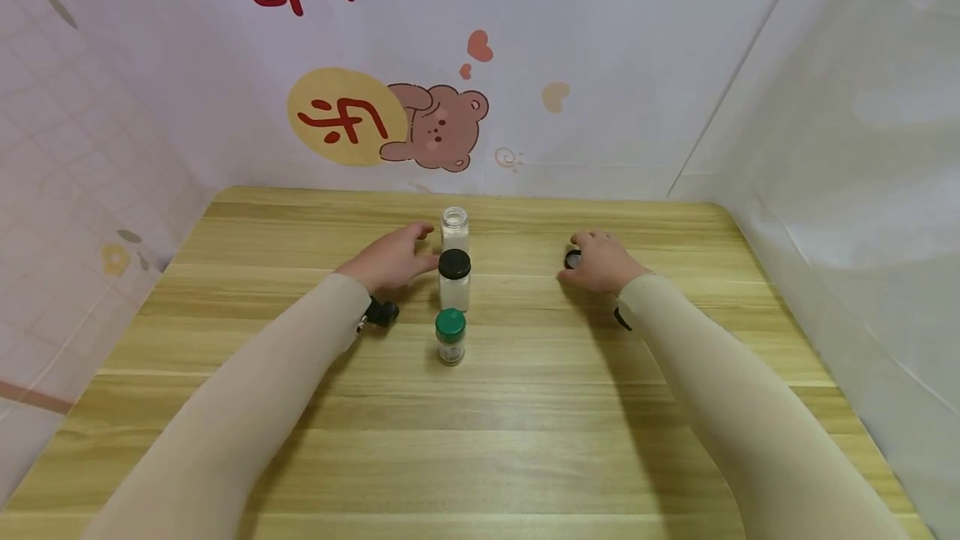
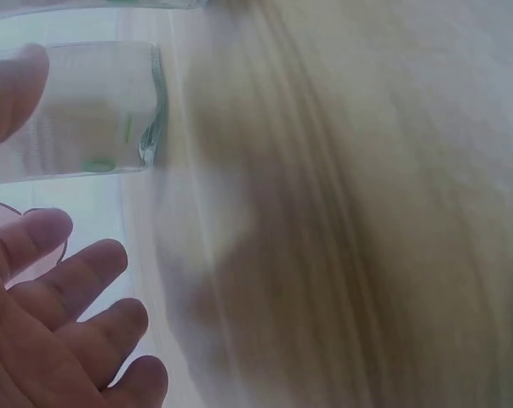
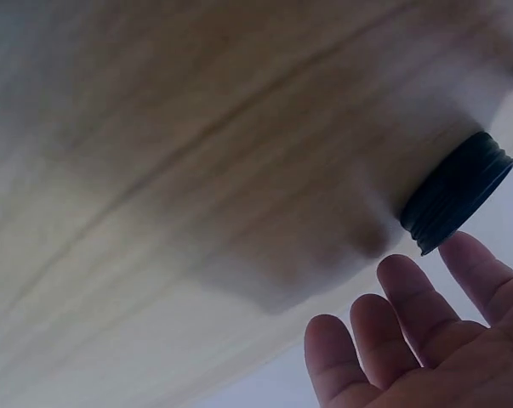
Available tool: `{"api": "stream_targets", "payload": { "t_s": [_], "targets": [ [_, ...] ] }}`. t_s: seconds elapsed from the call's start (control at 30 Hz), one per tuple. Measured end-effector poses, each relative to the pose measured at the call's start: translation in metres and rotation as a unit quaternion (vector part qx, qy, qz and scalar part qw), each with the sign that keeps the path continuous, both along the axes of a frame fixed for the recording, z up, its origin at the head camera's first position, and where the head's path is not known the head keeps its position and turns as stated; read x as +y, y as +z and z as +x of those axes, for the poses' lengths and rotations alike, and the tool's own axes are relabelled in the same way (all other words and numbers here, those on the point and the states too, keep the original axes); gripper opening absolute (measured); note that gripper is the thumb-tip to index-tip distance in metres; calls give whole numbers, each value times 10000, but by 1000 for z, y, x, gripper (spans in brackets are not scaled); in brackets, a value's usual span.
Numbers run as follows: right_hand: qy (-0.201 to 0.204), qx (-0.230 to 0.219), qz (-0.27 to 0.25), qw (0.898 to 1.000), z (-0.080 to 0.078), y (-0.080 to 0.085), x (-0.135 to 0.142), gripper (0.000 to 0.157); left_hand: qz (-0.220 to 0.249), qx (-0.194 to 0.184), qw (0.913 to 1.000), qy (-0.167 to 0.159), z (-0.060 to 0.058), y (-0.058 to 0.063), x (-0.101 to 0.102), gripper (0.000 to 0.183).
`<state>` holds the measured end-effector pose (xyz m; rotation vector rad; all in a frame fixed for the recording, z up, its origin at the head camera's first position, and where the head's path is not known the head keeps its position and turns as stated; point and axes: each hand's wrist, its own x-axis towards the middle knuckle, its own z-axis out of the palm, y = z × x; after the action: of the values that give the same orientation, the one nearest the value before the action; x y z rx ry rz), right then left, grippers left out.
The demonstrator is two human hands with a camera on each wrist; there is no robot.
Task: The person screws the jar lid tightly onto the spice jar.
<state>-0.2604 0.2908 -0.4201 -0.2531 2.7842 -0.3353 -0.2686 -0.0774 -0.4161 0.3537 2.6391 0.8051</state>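
Observation:
My left hand [image 1: 392,260] reaches beside the jars, fingers apart and holding nothing. In the left wrist view its thumb [image 2: 9,93] overlaps a clear glass jar [image 2: 94,110]. An uncapped jar [image 1: 455,233] with pale contents stands farthest back. In front of it is a similar jar with a black lid [image 1: 454,264], and nearest me a small jar with a green cap [image 1: 451,323]. To the right, my right hand [image 1: 602,263] is spread around a loose black lid [image 3: 457,194] on the table, its extended fingertips right at the lid's edge.
The wood-grain table [image 1: 480,448] meets a white printed backdrop [image 1: 622,48] at its far edge. White curtain also hangs along both sides. A dark wrist camera [image 1: 382,312] juts out from the left cuff.

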Motion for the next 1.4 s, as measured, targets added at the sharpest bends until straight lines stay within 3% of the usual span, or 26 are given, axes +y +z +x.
{"api": "stream_targets", "payload": {
  "t_s": [0.23, 0.37, 0.67, 1.0, 1.23, 1.4],
  "targets": [
    [13, 220, 54, 9997, -4, -6, 6, 68, 168, -76, 9997, -128, -8, -5, 8, 77],
    [166, 390, 63, 9991, -5, -6, 7, 61, 210, -117, 9997, -40, -10, -5, 11, 74],
    [139, 264, -114, 9995, -3, 0, 13, 64, 189, -139, 9997, -26, -17, -4, 18, 76],
    [234, 487, -60, 9985, -8, -8, 18, 55, 356, -212, 9991, -11, -23, -6, 21, 65],
    [89, 296, -137, 9994, -6, -3, 16, 50, 249, -343, 9991, 99, -23, -4, 24, 68],
    [130, 464, -192, 9987, -6, -6, 16, 48, 142, -251, 9995, 109, -21, -5, 26, 65]
  ]
}}
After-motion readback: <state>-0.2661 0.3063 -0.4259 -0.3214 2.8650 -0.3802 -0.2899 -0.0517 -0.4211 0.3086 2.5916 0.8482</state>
